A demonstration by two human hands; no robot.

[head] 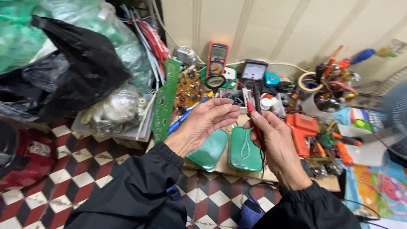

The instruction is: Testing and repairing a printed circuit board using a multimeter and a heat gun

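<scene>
Right hand (277, 150) pinches a red probe (255, 123) together with a black probe (257, 95), their long axes running up and away toward the analog meter (253, 70). Left hand (202, 123), palm up with fingers loosely curled, appears empty, its fingertips nearly touching the red probe above two green pads (245, 149).

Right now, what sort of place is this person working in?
Probably a cramped home electronics repair corner, set low over a tiled floor. An orange multimeter, bare circuit boards and a cup of screwdrivers crowd it, and the right hand holds red and black test probes.
</scene>
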